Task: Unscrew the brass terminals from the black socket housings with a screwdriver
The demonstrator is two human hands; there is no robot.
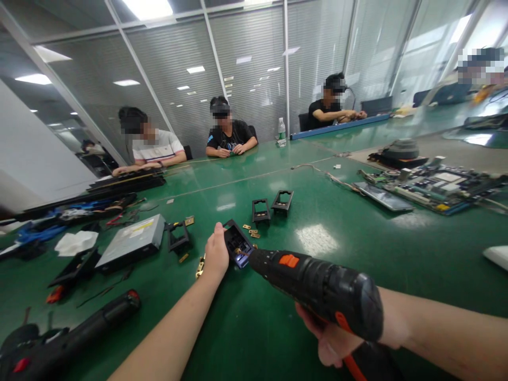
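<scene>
My left hand (217, 251) grips a small black plastic housing (237, 241) by its left side and tilts it above the table. Metal parts show inside the housing. In my right hand (337, 336) is a black and orange cordless drill (313, 283), its nose pointing left at the housing's lower right part. The bit's tip is too small to make out clearly. Just beyond lie small brass plates (251, 230) and two black frames, one frame (261, 211) nearer and the other frame (282, 202) to its right. Brass pieces (200, 266) lie beside my left wrist.
A metal disc drive (130, 242), another black frame (178, 237) and a black power tool (71, 338) lie at left. Circuit boards (444, 182) and a flat metal part (383, 196) sit at right. Several people sit across the green table (222, 185), near a bottle (281, 132).
</scene>
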